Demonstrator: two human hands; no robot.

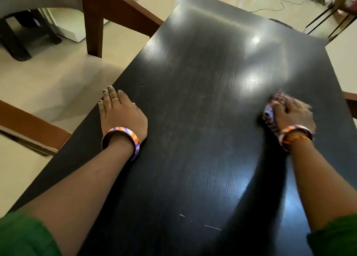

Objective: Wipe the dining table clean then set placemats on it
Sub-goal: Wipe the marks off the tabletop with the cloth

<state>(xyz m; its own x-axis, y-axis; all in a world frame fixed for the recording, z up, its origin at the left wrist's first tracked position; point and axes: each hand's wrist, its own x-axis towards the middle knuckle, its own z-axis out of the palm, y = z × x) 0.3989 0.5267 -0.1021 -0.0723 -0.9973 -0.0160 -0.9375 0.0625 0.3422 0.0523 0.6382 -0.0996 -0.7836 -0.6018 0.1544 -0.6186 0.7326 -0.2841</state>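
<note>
Now right hand (pixel 291 110) presses a blurred, striped cloth (pixel 270 114) on the glossy black table (pixel 193 101)

I see a pale cream floor (pixel 58 78), glossy, catching soft light. A brown wooden chair (pixel 100 14) stands at upper left, one leg planted near the dark desk's edge. More brown wood rail (pixel 29 128) shows at mid-left. Behind it sit a dark plastic stool (pixel 17 37) and a white panel (pixel 71 31). A thin cable (pixel 278 7) snakes over the floor at the far end. A black metal-legged frame (pixel 326 22) is at upper right, blurred.
</note>
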